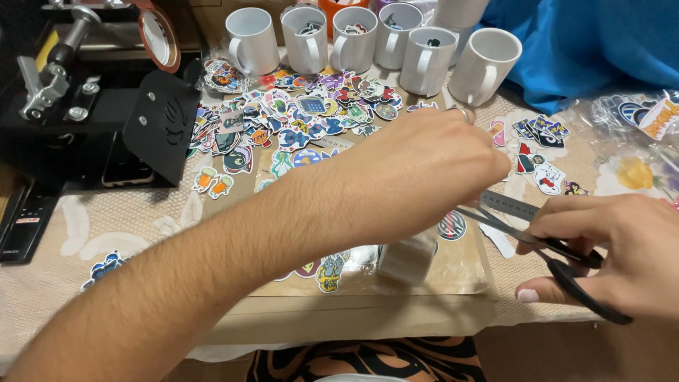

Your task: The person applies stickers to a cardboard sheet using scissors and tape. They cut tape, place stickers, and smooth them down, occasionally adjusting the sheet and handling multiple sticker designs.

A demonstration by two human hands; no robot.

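Cluttered counter (127, 219), stickers (297, 120) beyond left hand (417, 170), its fingers hidden, grip unclear. Right hand (615, 247) held scissors (552, 251), blades parted; best cut slow, clear of left knuckles.

The left forearm stretches across from the lower left, palm down, and the left hand (424, 159) is loosely curled, its knuckles up and its fingers bent downward, a ring on one finger. The right hand (608, 247) comes in from the right edge, its fingers curled closed, thumb on top, its fingertips pointing left.
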